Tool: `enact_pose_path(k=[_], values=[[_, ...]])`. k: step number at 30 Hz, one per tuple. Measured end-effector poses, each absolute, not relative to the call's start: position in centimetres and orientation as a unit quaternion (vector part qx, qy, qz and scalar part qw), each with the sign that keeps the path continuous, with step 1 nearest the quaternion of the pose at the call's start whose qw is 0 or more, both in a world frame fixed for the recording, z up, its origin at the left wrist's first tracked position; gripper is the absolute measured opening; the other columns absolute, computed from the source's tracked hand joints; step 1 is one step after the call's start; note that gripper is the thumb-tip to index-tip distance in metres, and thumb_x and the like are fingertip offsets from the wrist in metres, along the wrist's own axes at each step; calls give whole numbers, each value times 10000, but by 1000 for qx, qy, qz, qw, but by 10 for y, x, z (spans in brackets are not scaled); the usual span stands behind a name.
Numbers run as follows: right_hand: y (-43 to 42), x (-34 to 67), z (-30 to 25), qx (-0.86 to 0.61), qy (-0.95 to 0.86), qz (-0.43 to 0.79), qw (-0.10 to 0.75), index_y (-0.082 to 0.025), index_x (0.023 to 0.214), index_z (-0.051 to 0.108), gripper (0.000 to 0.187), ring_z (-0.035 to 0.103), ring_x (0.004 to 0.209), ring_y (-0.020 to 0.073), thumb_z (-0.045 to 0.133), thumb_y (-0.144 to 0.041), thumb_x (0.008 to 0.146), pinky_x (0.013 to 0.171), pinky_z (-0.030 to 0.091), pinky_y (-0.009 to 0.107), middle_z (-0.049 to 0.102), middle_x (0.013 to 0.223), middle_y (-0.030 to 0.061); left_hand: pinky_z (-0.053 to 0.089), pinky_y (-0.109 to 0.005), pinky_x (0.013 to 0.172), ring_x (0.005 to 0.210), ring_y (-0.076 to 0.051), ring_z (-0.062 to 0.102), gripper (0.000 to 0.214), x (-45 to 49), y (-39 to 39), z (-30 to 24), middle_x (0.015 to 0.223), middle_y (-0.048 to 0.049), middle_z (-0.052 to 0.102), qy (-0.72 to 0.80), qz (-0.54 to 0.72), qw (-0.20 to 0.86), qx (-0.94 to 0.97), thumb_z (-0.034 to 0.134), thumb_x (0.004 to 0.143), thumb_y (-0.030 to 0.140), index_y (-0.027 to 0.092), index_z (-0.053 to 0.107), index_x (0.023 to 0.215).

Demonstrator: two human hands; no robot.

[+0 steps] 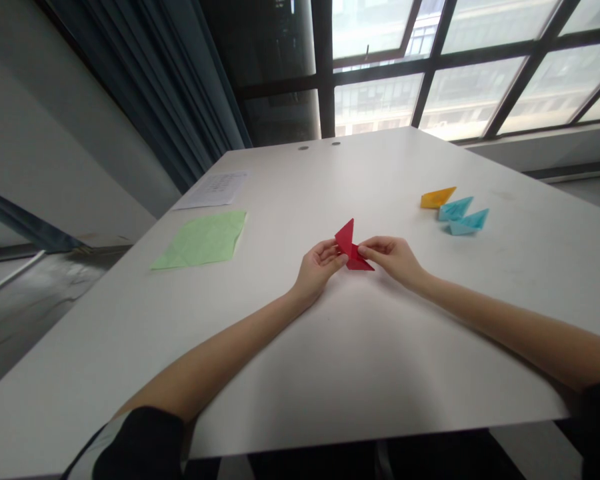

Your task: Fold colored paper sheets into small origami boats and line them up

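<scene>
A piece of folded red origami paper [347, 238] is held up between my two hands, just above the white table. It has one pointed flap rising at the top and another point reaching to the lower right. My left hand [318, 267] grips its left side, thumb in front and fingers behind. On the other side, my right hand [393, 257] pinches the paper between thumb and fingers. Parts of the folds are hidden by my fingertips.
Green paper sheets [203, 239] lie to the left, with a printed white page [213, 190] beyond them. To the right sit a folded yellow paper boat [437, 197] and two light blue ones [455, 209]. The white table [330, 373] stretches towards the windows.
</scene>
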State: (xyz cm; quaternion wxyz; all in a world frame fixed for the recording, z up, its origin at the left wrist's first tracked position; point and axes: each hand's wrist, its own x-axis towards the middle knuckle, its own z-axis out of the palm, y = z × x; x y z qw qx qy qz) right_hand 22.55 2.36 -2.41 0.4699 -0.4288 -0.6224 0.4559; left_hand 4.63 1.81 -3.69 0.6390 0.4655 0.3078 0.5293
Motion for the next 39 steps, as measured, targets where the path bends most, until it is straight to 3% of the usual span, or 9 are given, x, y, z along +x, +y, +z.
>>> enact_pose_path(k=[8, 13, 18, 23, 31, 39], values=[[16, 222, -17, -440, -706, 371, 412, -190, 776, 704, 221, 600, 700, 179, 617, -390, 740, 625, 420, 304, 708, 772, 38, 464, -308, 800, 757, -146, 643, 385, 50, 15, -33, 805, -26, 696, 319, 523, 658, 437, 771, 603, 244, 148, 573, 919], [13, 220, -14, -451, -717, 325, 420, -190, 747, 679, 204, 583, 663, 159, 627, -387, 737, 608, 394, 294, 690, 718, 30, 473, -285, 751, 703, -132, 642, 427, 50, 16, -32, 762, -18, 697, 330, 527, 660, 422, 785, 577, 234, 148, 548, 922], [18, 220, -21, -425, -620, 431, 499, -186, 897, 590, 314, 592, 651, 147, 659, -425, 705, 589, 439, 278, 660, 729, 24, 473, -251, 650, 650, -137, 644, 444, 50, 10, -28, 710, -5, 681, 341, 473, 669, 461, 783, 577, 227, 159, 498, 910], [18, 219, -21, -398, -587, 505, 491, -176, 861, 605, 308, 578, 616, 132, 702, -395, 667, 606, 464, 283, 630, 657, 2, 439, -205, 551, 603, -127, 629, 440, 49, 4, -25, 693, 17, 661, 359, 421, 643, 530, 759, 610, 246, 188, 440, 908], [25, 222, -26, -409, -513, 511, 556, -183, 802, 608, 259, 540, 568, 96, 712, -372, 660, 557, 420, 238, 622, 612, -24, 480, -257, 679, 704, -147, 644, 354, 48, 9, -28, 784, -58, 690, 377, 425, 623, 538, 734, 649, 280, 123, 587, 930], [19, 214, -28, -391, -477, 610, 497, -178, 890, 623, 391, 620, 727, 154, 781, -330, 566, 706, 482, 310, 681, 795, 22, 489, -267, 672, 704, -159, 653, 317, 47, 8, -30, 775, -54, 706, 377, 452, 603, 537, 739, 644, 273, 133, 611, 897]])
